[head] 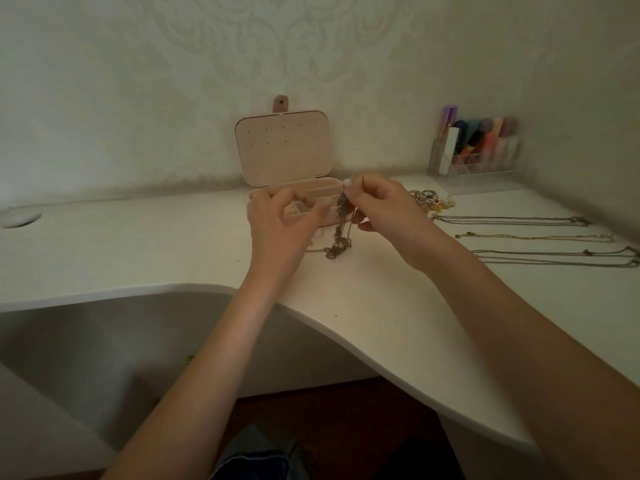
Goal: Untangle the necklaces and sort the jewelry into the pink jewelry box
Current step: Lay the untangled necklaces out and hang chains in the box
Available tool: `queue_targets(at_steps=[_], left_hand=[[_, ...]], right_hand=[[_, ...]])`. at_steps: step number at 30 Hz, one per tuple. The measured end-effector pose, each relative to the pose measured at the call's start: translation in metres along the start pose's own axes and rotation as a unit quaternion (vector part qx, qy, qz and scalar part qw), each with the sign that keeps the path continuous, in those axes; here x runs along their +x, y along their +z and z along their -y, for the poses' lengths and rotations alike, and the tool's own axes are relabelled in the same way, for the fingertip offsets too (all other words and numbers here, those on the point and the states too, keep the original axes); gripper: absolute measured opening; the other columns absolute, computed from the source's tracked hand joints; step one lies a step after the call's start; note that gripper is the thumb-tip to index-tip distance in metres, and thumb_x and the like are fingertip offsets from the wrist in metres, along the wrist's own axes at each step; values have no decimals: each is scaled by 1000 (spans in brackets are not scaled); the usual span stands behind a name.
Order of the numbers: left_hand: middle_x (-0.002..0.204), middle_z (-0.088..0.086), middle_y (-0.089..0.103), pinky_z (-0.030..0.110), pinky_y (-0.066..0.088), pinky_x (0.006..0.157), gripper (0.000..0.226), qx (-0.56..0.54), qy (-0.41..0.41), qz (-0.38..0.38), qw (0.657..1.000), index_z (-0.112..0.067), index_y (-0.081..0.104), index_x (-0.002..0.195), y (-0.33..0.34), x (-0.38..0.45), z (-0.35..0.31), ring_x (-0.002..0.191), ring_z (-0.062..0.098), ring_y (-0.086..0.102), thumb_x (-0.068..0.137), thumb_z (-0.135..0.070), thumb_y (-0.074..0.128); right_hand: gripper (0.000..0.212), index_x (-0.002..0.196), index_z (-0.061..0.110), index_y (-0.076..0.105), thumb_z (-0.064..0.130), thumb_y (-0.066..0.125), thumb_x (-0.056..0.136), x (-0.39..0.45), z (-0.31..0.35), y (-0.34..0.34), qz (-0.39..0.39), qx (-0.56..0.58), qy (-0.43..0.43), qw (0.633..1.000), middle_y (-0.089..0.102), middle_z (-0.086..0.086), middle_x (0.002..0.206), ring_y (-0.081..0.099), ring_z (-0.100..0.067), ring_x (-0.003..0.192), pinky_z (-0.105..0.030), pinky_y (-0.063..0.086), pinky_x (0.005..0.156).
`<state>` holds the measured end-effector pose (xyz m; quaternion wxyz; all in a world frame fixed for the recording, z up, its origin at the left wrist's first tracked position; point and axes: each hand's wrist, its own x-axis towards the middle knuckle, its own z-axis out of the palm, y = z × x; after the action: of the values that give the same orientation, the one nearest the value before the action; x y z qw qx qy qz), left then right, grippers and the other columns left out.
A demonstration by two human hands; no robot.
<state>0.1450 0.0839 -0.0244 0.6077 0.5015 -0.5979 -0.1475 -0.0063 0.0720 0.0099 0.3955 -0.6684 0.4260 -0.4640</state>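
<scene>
Both hands (277,216) (381,206) pinch tangled necklaces (341,226) before the pink jewelry box (284,150)

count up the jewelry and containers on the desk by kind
Straightened necklaces laid out at right: 3
Tangled chain clump held by left hand and right hand, clump at: 1
Heap of small jewelry: 1
Pink jewelry box, open: 1
Clear organizer: 1
Total: 7
</scene>
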Motion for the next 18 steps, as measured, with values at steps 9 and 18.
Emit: queue_targets(at_steps=[9, 18], left_hand=[[87, 3, 73, 22, 52, 83, 6, -110, -40, 127, 985, -8, 72, 88, 0, -1, -4, 84, 13, 68, 82, -10, 71], [82, 4, 66, 25, 53, 79, 17, -226, -148, 133, 954, -12, 60, 80, 1, 5, 3, 79, 14, 65, 95, -9, 52]], right_hand=[[27, 71, 21, 49, 30, 52, 96, 0, -8, 7, -5, -143, -55, 988, 64, -10, 83, 58, -23, 75, -44, 50, 79], [22, 87, 13, 55, 26, 43, 101, 0, -3, 9, -10, 69, 72, 995, 59, 3, 76, 55, -8, 67, -22, 45, 66]])
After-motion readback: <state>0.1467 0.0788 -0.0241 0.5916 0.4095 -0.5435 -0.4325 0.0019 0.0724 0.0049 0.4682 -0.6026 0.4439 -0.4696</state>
